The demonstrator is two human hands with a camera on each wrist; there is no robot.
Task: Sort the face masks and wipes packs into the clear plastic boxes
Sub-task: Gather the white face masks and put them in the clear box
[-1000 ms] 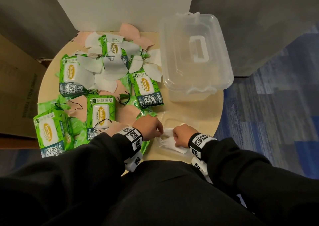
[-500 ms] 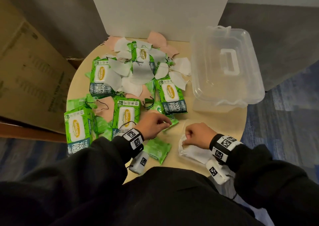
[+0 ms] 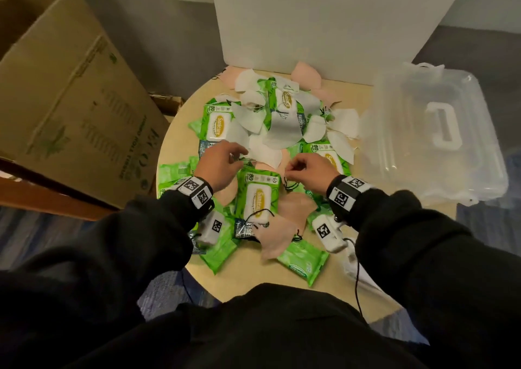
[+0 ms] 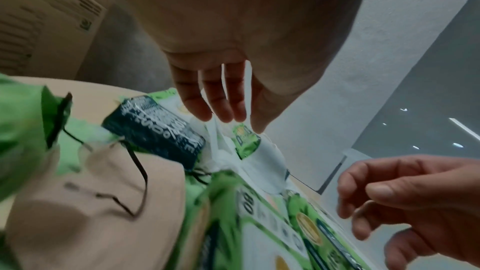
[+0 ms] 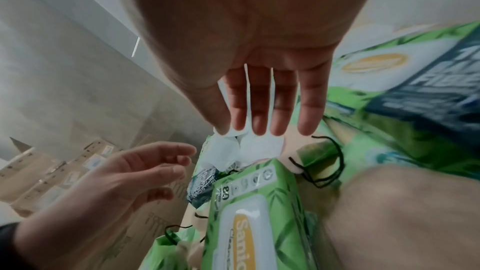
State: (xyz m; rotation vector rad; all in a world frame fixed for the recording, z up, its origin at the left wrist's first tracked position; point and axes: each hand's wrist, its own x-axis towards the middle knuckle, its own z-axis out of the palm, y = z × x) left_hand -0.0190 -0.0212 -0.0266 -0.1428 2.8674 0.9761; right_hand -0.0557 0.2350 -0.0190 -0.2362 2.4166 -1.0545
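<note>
Green wipes packs and white and pink face masks lie heaped on a round table (image 3: 253, 278). One wipes pack (image 3: 258, 196) (image 5: 249, 229) lies between my wrists, and a pink mask (image 3: 298, 205) (image 4: 91, 202) lies beside it. My left hand (image 3: 236, 157) (image 4: 226, 118) hovers over the pile, fingers straight, tips at a white mask (image 3: 262, 149) (image 4: 221, 151). My right hand (image 3: 293, 168) (image 5: 259, 130) hangs just right of it, fingers extended and holding nothing. A clear plastic box (image 3: 434, 143) with a white handle on its lid stands at the right.
A large cardboard box (image 3: 70, 101) stands left of the table. A white board (image 3: 324, 22) rises behind the pile. Black ear loops trail between the packs. Blue carpet lies beyond the table's edge on the right.
Both hands have moved from the table's near edge up to the pile. The right hand has let go of the white mask it gripped there. The view has shifted right.
</note>
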